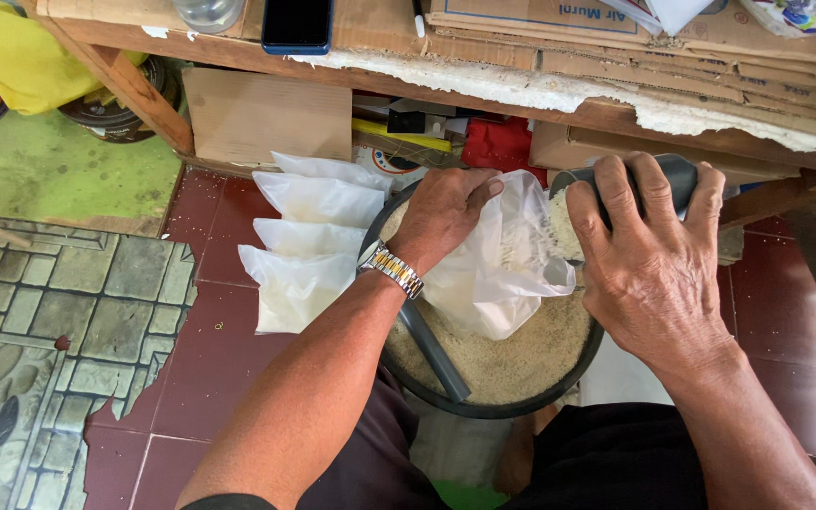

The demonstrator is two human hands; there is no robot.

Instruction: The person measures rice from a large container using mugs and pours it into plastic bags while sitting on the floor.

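We are holding the thin, floppy bag open by its top with our left hand over the tub of rice, while our right hand, wrapped tight around the scoop, is tipping light, spilly grains in.

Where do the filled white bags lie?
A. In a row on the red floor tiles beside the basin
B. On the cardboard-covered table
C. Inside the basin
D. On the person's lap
A: the filled white bags lie overlapping on the red floor tiles left of the dark basin.
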